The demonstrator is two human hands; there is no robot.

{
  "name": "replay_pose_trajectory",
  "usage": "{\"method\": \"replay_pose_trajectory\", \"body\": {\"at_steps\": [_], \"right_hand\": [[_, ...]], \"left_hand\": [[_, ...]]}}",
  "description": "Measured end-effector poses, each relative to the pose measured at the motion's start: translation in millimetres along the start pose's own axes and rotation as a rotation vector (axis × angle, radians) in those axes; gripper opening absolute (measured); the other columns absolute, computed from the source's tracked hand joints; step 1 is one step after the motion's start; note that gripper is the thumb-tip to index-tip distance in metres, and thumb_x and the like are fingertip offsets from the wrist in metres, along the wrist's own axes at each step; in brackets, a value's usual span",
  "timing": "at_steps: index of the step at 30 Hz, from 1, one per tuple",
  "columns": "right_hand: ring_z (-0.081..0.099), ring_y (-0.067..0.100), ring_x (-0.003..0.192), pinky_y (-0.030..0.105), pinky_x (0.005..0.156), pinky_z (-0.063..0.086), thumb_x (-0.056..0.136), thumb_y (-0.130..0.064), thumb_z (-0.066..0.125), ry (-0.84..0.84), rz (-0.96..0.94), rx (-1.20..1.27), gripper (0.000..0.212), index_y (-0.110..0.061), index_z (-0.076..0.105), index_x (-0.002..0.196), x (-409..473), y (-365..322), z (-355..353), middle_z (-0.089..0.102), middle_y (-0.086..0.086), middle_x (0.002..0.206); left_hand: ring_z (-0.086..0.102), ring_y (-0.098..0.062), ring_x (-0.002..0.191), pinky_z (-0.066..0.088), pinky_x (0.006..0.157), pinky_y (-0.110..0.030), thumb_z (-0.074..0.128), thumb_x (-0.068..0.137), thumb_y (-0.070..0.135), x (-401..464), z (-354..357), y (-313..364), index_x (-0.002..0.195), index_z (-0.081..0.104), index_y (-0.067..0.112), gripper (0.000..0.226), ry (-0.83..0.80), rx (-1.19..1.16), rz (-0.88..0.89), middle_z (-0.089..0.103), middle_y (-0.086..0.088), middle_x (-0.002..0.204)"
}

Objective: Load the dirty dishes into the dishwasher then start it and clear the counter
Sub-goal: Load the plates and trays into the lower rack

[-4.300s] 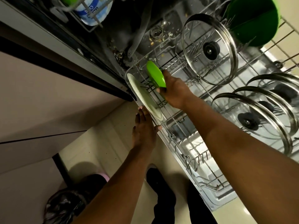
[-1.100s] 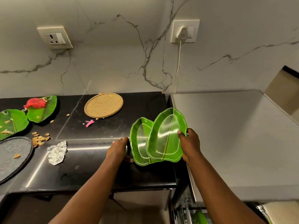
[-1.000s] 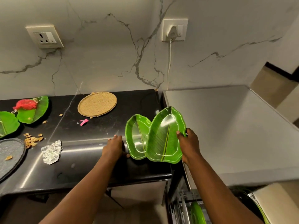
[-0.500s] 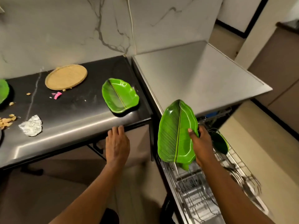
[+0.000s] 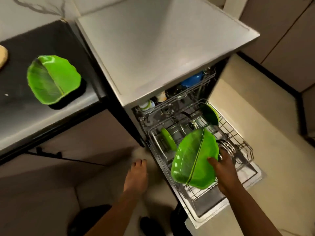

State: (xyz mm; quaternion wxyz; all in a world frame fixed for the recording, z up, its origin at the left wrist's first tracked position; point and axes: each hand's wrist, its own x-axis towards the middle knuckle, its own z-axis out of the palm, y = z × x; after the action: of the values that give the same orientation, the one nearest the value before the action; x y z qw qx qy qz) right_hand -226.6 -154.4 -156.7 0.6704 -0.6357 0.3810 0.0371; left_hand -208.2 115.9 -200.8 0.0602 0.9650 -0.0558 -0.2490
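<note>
I'm over the open dishwasher [image 5: 163, 53] now, lower rack [image 5: 238, 142] pulled out in front of me, with glass lids, a round green plate [image 5: 167, 139] standing on edge and a dark green bowl [image 5: 210, 114] already slotted in. My right hand [image 5: 225, 169] grips the leaf-shaped green plate [image 5: 192, 159] by its right rim, thumb on the face, holding it tilted just above the rack. It's glossy, ribbed like a banana leaf with a centre vein, and looks like light, stiff plastic, I'd say slick when wet, so the rim edge is the place to pinch it. My left hand [image 5: 136, 176] hangs free beside the rack, fingers straight, holding nothing. A second leaf-shaped plate [image 5: 52, 79] waits on the black counter [image 5: 15, 116] to the left, near its front edge.
</note>
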Motion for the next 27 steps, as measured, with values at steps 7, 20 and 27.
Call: {"method": "replay_pose_trajectory", "body": {"at_steps": [7, 20, 27], "right_hand": [[0.060, 0.023, 0.087, 0.029, 0.051, 0.057, 0.088, 0.017, 0.042, 0.118, 0.334, 0.474, 0.059, -0.028, 0.043, 0.126, 47.4, 67.7, 22.0, 0.059, 0.003, 0.107], [0.070, 0.036, 0.093, 0.039, 0.083, 0.058, 0.086, -0.016, 0.068, -0.189, 0.650, 0.770, 0.027, 0.005, 0.061, 0.102, 181.4, 71.4, 75.4, 0.069, 0.024, 0.105], [0.065, 0.012, 0.045, 0.017, 0.042, 0.051, 0.105, -0.007, 0.032, -0.180, 0.554, 0.334, 0.025, -0.002, 0.048, 0.087, 243.5, 83.1, 88.7, 0.065, 0.013, 0.076]], "left_hand": [[0.016, -0.027, 0.146, 0.022, 0.114, -0.031, 0.044, 0.100, 0.034, 71.0, 94.6, 26.7, 0.154, 0.007, 0.012, 0.069, -0.250, -0.021, -0.041, 0.010, -0.010, 0.160], [0.011, -0.023, 0.149, 0.013, 0.116, -0.027, 0.063, 0.092, 0.032, 189.3, 201.1, 47.4, 0.153, 0.004, 0.003, 0.089, -0.301, -0.324, -0.153, 0.006, -0.013, 0.162], [0.042, -0.026, 0.132, 0.033, 0.088, -0.008, 0.050, 0.100, 0.025, 196.2, 253.9, 56.3, 0.149, 0.030, 0.010, 0.055, -0.190, -0.189, -0.224, 0.036, -0.014, 0.151]]}}
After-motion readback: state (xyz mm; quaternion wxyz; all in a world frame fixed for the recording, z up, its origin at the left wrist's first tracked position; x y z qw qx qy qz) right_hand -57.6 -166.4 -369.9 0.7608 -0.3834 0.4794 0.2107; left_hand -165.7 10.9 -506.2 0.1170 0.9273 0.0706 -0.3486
